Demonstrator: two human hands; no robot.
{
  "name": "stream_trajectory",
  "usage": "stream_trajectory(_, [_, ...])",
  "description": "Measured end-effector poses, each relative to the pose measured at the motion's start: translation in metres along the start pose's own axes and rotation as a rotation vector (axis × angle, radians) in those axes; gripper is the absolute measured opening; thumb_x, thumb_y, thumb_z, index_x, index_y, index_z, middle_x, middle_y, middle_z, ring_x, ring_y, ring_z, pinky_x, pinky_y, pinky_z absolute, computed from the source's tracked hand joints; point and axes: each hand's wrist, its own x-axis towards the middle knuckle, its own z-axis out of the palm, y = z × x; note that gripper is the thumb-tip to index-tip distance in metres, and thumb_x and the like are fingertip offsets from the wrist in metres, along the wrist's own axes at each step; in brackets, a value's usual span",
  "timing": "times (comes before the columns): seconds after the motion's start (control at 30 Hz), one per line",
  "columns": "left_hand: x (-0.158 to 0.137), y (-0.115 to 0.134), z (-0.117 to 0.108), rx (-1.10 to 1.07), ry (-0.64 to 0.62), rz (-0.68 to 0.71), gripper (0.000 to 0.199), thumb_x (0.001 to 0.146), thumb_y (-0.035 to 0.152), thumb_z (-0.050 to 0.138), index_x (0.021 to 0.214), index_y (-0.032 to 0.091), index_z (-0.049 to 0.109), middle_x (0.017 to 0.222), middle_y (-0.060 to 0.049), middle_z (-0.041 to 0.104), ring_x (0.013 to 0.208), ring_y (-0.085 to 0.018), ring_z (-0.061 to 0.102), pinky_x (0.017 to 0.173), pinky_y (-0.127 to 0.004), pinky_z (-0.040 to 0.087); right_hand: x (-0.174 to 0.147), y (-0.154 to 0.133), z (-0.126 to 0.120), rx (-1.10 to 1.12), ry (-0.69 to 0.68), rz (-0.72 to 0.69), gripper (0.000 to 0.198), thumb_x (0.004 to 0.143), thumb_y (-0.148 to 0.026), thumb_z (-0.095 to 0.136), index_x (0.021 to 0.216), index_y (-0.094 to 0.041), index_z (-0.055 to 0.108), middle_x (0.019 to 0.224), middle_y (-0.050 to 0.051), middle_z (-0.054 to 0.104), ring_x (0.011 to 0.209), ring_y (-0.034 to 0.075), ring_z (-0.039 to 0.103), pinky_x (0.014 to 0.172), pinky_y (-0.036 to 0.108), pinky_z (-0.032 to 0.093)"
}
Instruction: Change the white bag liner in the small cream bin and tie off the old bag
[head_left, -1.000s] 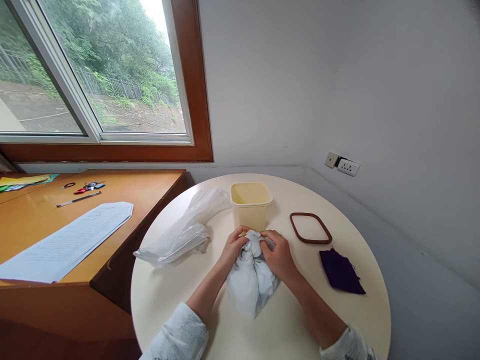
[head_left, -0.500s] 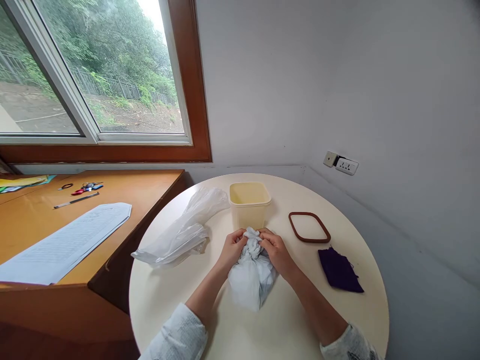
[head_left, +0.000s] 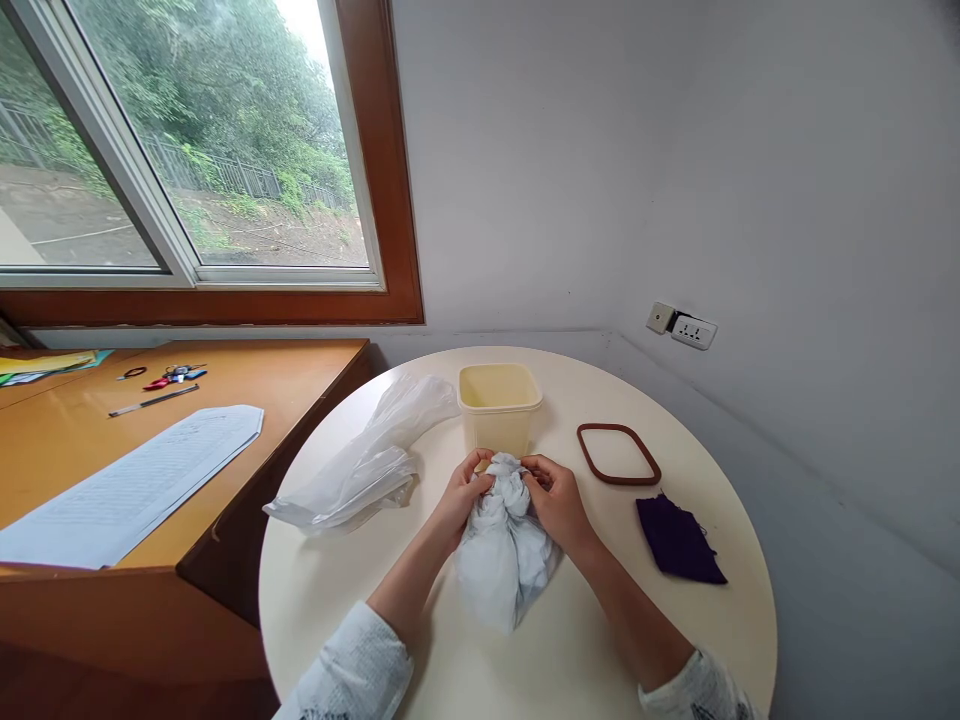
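Note:
A white plastic bag, bunched and twisted at its top, sits in front of me on the round table. My left hand pinches the gathered top from the left. From the right, my right hand grips the same bunched plastic with bent fingers. What the bag contains is hidden. Just behind the hands stands a pale yellow square tub without a lid, its lower front partly covered by the fingers and bag.
A second, clear plastic bag lies crumpled on the left. To the right are a brown rounded-square frame and a dark purple cloth. The adjoining wooden desk holds papers, a pen and keys.
The gathered top has loosened and spread a little wider between my hands. My right hand has shifted slightly right, and both hands still grip the bag.

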Motion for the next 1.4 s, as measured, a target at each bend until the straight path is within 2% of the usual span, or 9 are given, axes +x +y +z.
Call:
stream_trajectory(0.23, [0.006, -0.003, -0.003, -0.003, -0.013, 0.018, 0.022, 0.058, 0.020, 0.061, 0.074, 0.018, 0.046, 0.057, 0.006, 0.050, 0.046, -0.006, 0.040, 0.047, -0.018, 0.027, -0.008, -0.005, 0.004, -0.122, 0.031, -0.162, 0.040, 0.071, -0.010, 0.045, 0.107, -0.022, 0.058, 0.093, 0.004, 0.063, 0.087, 0.017, 0.058, 0.071, 0.028, 0.046])
stream_trajectory(0.37, [0.009, -0.005, -0.006, -0.003, -0.012, 0.021, 0.022, 0.056, 0.020, 0.060, 0.070, 0.018, 0.043, 0.059, 0.005, 0.050, 0.051, -0.008, 0.044, 0.050, -0.019, 0.029, -0.010, -0.006, 0.006, -0.223, -0.039, -0.251, 0.036, 0.070, -0.005, 0.042, 0.096, -0.022, 0.061, 0.092, 0.003, 0.062, 0.085, 0.016, 0.055, 0.072, 0.028, 0.044])
stream_trajectory(0.63, [0.005, -0.003, -0.004, 0.004, -0.040, -0.005, 0.022, 0.056, 0.019, 0.057, 0.072, 0.019, 0.042, 0.055, 0.007, 0.046, 0.046, -0.006, 0.039, 0.046, -0.019, 0.024, -0.011, -0.005, 0.007, -0.257, -0.039, -0.293, 0.025, 0.068, -0.004, 0.041, 0.081, -0.020, 0.056, 0.084, 0.002, 0.058, 0.082, 0.016, 0.052, 0.073, 0.028, 0.041])
stream_trajectory(0.73, [0.005, -0.003, -0.003, 0.015, -0.050, -0.012, 0.020, 0.055, 0.016, 0.054, 0.070, 0.018, 0.041, 0.052, 0.008, 0.045, 0.043, -0.005, 0.036, 0.044, -0.018, 0.022, -0.009, -0.004, 0.006, -0.235, -0.049, -0.281, 0.023, 0.066, -0.004, 0.041, 0.076, -0.020, 0.054, 0.083, 0.002, 0.058, 0.082, 0.016, 0.053, 0.073, 0.028, 0.040])
stream_trajectory(0.9, [0.007, -0.002, -0.003, 0.056, -0.053, -0.002, 0.023, 0.056, 0.016, 0.062, 0.073, 0.018, 0.046, 0.049, 0.008, 0.049, 0.040, -0.005, 0.036, 0.043, -0.018, 0.022, -0.004, -0.003, -0.001, -0.102, -0.110, -0.158, 0.017, 0.066, -0.007, 0.042, 0.061, -0.019, 0.052, 0.085, 0.003, 0.059, 0.086, 0.016, 0.054, 0.078, 0.028, 0.040])
stream_trajectory(1.0, [0.008, 0.001, -0.004, 0.097, -0.049, 0.015, 0.028, 0.057, 0.020, 0.068, 0.080, 0.016, 0.054, 0.051, 0.005, 0.055, 0.042, -0.007, 0.042, 0.044, -0.018, 0.025, -0.002, -0.007, -0.005, -0.006, -0.212, -0.112, 0.018, 0.067, -0.009, 0.041, 0.055, -0.018, 0.051, 0.091, 0.004, 0.060, 0.092, 0.017, 0.054, 0.082, 0.028, 0.040])
stream_trajectory(1.1, [0.008, 0.003, -0.005, 0.118, -0.020, 0.023, 0.030, 0.057, 0.025, 0.071, 0.082, 0.013, 0.060, 0.060, 0.000, 0.063, 0.049, -0.009, 0.050, 0.048, -0.020, 0.031, -0.003, -0.011, -0.005, 0.031, -0.252, -0.106, 0.020, 0.069, -0.012, 0.040, 0.060, -0.018, 0.057, 0.095, 0.004, 0.060, 0.093, 0.017, 0.055, 0.080, 0.027, 0.041])
stream_trajectory(1.3, [0.009, 0.003, -0.005, 0.074, 0.017, -0.013, 0.023, 0.058, 0.027, 0.069, 0.074, 0.012, 0.061, 0.056, 0.001, 0.059, 0.047, -0.008, 0.048, 0.047, -0.019, 0.031, -0.003, -0.010, -0.005, -0.107, -0.059, -0.174, 0.012, 0.070, -0.016, 0.048, 0.071, -0.019, 0.059, 0.084, 0.002, 0.060, 0.083, 0.017, 0.054, 0.074, 0.027, 0.040])
stream_trajectory(1.4, [0.007, 0.005, -0.005, 0.046, 0.025, -0.028, 0.020, 0.057, 0.025, 0.067, 0.070, 0.013, 0.058, 0.054, 0.003, 0.055, 0.045, -0.006, 0.045, 0.045, -0.018, 0.029, -0.002, -0.007, -0.005, -0.176, 0.045, -0.131, 0.009, 0.073, -0.023, 0.054, 0.078, -0.020, 0.059, 0.079, 0.001, 0.060, 0.077, 0.016, 0.054, 0.070, 0.027, 0.039])
